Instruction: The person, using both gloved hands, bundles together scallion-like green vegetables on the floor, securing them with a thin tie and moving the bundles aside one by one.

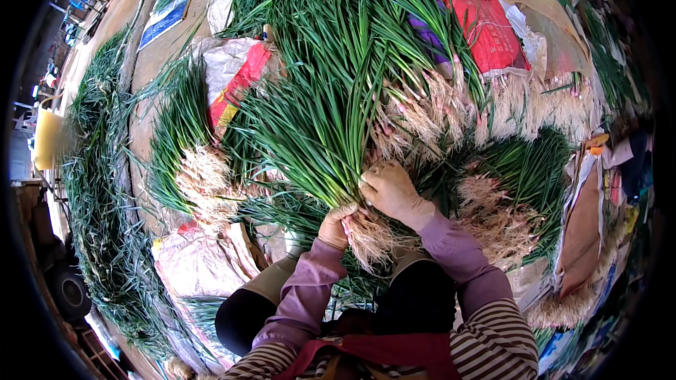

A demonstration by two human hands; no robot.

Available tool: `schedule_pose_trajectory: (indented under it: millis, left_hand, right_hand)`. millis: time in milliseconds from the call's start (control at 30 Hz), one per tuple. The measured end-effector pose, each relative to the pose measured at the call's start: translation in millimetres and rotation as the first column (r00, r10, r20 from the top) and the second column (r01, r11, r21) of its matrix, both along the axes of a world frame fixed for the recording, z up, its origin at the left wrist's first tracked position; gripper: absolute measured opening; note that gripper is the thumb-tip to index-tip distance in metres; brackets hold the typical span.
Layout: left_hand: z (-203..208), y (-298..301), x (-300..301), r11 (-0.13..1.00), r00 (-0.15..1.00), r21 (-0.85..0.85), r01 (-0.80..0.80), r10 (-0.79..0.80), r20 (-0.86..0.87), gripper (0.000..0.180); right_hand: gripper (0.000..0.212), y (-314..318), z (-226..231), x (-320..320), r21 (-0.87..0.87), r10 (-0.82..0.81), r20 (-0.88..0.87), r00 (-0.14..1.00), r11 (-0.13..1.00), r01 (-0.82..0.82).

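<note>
A bunch of green onions [318, 151] lies in front of me, its long leaves fanned away and its pale, stringy roots pointing toward my lap. Around the pinkish stem ends, just above those roots, my gloved left hand [336, 226] is closed. My gloved right hand [389, 188] sits a little higher on the right side, its fingers bent and pressed against the lower stems. What exactly lies under the right fingertips is hidden. Close by on the right rests a pile of green onions [496, 222] with tangled roots; another bundle [204, 179] lies to the left.
More green onions [310, 0] are heaped at the far side. A red sack [482, 32] covers some at the far right, and a white sack [204, 264] lies near left. Loose leaf trimmings [105, 190] form a long strip along the left. A yellow container [48, 139] stands beyond it.
</note>
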State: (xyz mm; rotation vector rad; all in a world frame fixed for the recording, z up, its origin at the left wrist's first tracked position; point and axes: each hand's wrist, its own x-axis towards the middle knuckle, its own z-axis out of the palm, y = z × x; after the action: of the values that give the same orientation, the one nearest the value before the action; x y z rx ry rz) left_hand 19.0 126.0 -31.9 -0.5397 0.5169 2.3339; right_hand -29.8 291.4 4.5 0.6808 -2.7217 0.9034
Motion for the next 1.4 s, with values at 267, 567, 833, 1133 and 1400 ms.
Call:
schedule_pose_trajectory:
  millis: [267, 567, 833, 1133, 1400]
  left_hand:
    - [4.1, -0.1, 6.4, 0.994, 0.994, -0.053, -0.099, 0.097, -0.048, 0.023]
    - [7.1, -0.5, -8.1, 0.933, 0.938, 0.317, -0.171, 0.253, -0.239, 0.026]
    - [-25.4, -8.9, 3.1, 0.996, 0.992, 0.07, -0.048, 0.056, -0.112, 0.034]
    - [1.2, 2.4, 2.4, 0.998, 1.0, 0.068, -0.012, 0.012, 0.001, 0.023]
    - [-35.1, -8.8, 8.5, 0.989, 0.99, -0.083, 0.125, -0.119, 0.078, 0.016]
  right_hand:
    - [0.013, -27.3, -0.5, 8.9, -0.309, -0.183, 0.385, 0.905, 0.898, 0.313]
    - [0.028, 59.8, 17.7, -78.2, 0.283, -0.533, -0.023, 0.846, 0.808, 0.517]
    - [0.014, 49.7, 39.1, -31.3, 0.014, -0.333, 0.568, 0.753, 0.918, 0.396]
    - [0.02, 42.9, -21.0, 24.2, -0.432, 0.11, 0.757, 0.644, 0.824, 0.367]
    - [0.02, 7.2, -15.7, 6.6, -0.19, -0.151, 0.472, 0.868, 0.945, 0.267]
